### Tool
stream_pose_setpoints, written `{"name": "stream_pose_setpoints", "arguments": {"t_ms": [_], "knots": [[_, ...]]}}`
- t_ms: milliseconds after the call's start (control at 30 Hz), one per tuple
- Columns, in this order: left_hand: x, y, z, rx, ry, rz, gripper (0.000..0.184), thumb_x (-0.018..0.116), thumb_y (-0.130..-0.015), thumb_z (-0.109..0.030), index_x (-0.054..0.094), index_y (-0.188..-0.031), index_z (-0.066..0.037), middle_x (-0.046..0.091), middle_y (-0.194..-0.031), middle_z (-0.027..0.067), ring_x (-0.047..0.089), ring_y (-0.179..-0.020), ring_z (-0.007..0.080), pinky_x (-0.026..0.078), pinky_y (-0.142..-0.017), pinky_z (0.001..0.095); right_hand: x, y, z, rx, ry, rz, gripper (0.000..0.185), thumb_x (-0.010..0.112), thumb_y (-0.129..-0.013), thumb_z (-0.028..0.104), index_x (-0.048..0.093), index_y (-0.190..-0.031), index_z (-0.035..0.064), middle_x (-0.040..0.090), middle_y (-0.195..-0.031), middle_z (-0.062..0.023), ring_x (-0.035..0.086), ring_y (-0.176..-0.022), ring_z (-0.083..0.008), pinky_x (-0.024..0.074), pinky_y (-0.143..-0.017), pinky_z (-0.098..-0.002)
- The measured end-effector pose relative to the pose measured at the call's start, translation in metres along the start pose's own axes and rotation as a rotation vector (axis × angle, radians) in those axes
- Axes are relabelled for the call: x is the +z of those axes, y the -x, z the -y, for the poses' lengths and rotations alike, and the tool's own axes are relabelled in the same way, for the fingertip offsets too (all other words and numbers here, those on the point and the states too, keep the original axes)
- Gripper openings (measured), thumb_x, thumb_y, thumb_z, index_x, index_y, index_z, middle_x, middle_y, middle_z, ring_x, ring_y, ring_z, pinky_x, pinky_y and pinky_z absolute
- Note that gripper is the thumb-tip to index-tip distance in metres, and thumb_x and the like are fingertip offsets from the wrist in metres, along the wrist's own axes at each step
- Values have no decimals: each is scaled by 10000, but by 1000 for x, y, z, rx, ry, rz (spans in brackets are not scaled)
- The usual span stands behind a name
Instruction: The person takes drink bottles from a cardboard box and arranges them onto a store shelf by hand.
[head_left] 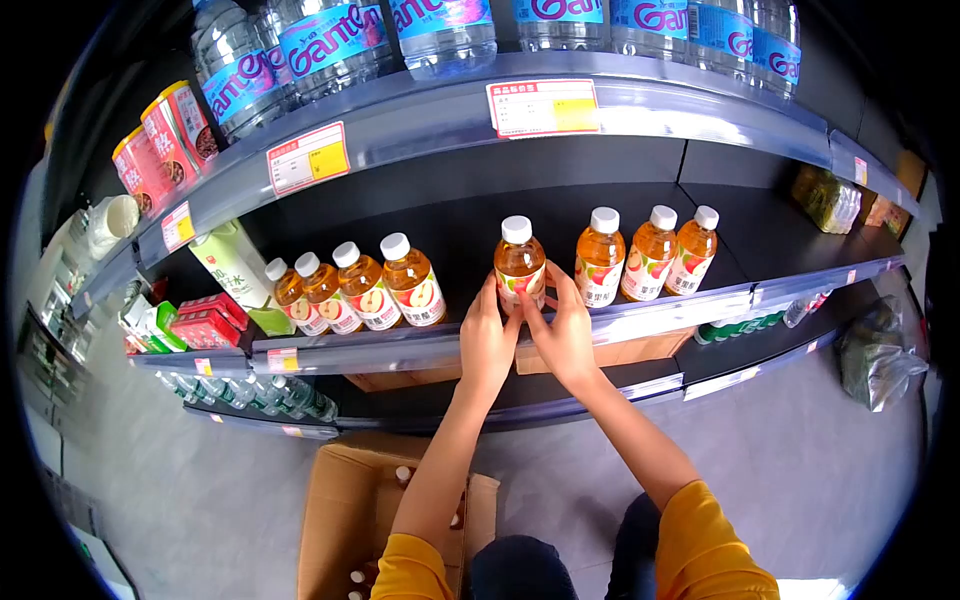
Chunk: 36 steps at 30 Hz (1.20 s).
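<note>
Head view, middle bottle: at the centre of the frame I see the amber drink bottle (520, 255), upright, white-capped; I cannot tell whether its base touches the shelf (466, 285).
Left hand: on my feed the left hand (486, 345) curls around the bottle's left side, its grip narrow.
Right hand: the right hand (562, 335) closes on the same bottle's right side and front, thumbs close together over the label.
Left row: I count four similar bottles (366, 290) left of centre, standing near one another.
Right row: three more bottles (650, 258) stand just right of centre.
Upper edge: large blue-labelled water bottles (335, 45) line the higher shelf.
Lower left: an open cardboard box (335, 510) holds white-capped bottles, partly hidden by the left arm.
</note>
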<state>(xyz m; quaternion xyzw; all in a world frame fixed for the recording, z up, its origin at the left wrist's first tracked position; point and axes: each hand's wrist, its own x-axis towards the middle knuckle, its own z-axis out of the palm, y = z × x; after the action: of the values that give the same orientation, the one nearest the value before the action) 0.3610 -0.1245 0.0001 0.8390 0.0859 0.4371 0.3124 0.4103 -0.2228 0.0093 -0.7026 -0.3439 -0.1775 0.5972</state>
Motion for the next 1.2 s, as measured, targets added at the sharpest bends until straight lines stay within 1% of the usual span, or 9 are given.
{"name": "stream_pose_setpoints", "arguments": {"t_ms": [167, 233, 300, 367, 500, 767, 933, 1100, 1200], "knots": [[-14, 1, 13, 18, -32, -35, 435, 630, -755, -40, 481, -1159, 17, 591, -974, 202, 613, -835, 297, 495, -738, 362, 17, 3, 4, -18, -18, 7, 484, 612, -784, 122, 408, -1196, -31, 531, -1046, -226, 535, -945, -380, 448, -795, -403], [-22, 0, 13, -10, -70, -19, 447, 631, -759, -79, 463, -1155, 42, 556, -1005, 222, 575, -880, 385, 481, -738, 416, 22, 3, 8, -17, 31, 38, 469, 616, -796, 70, 410, -1203, -37, 532, -1069, -201, 564, -988, -288, 497, -808, -347], [-27, 1, 14, -49, -68, -23, 426, 638, -752, -79, 480, -1133, 29, 551, -1017, 216, 578, -881, 379, 484, -732, 412, 30, 3, 6, -32, 32, 38, 473, 622, -793, 71, 410, -1201, -37, 529, -1070, -207, 565, -982, -299, 505, -796, -343], [-29, 3, 18, -14, -151, -126, 361, 640, -741, -39, 535, -1083, 10, 605, -872, 157, 621, -768, 260, 507, -686, 345, 38, 3, 8, -64, 4, 33, 472, 625, -791, 72, 411, -1197, -38, 527, -1073, -208, 568, -975, -303, 514, -778, -338], [-39, 3, 16, -51, -263, -140, 255, 643, -736, -44, 564, -972, 12, 610, -824, 136, 623, -715, 256, 502, -644, 341, 47, 4, 13, -26, -41, 35, 459, 622, -789, 157, 429, -1159, -34, 536, -1035, -244, 539, -937, -386, 456, -779, -410], [-49, 7, 11, -12, -309, -193, 237, 669, -716, -45, 554, -917, 5, 604, -794, 125, 620, -693, 257, 499, -624, 332, 51, 8, 15, -32, -78, 63, 440, 616, -796, 147, 438, -1152, -38, 538, -1047, -215, 530, -966, -372, 453, -798, -396], [-36, 14, -12, -49, -101, -208, 299, 702, -712, -61, 530, -948, 5, 593, -809, 118, 616, -703, 234, 509, -649, 342, 8, 5, 18, -181, 12, -80, 388, 619, -777, 81, 469, -1115, -38, 522, -1074, -204, 512, -995, -353, 442, -819, -376], [19, 2, -48, 192, 71, -35, 631, 728, -695, -89, 396, -1226, -16, 493, -1079, 180, 556, -912, 311, 483, -788, 369, -56, -2, -6, -188, 195, -322, 390, 596, -788, 49, 424, -1129, -30, 476, -1056, -178, 456, -1019, -320, 357, -893, -390], [50, 0, -56, 120, 75, -2, 654, 715, -708, -103, 372, -1258, -16, 498, -1142, 202, 543, -998, 349, 458, -843, 401, -73, 2, -23, -83, 145, -223, 419, 585, -808, 60, 402, -1170, -44, 480, -1073, -194, 481, -1009, -324, 384, -879, -378]]}}
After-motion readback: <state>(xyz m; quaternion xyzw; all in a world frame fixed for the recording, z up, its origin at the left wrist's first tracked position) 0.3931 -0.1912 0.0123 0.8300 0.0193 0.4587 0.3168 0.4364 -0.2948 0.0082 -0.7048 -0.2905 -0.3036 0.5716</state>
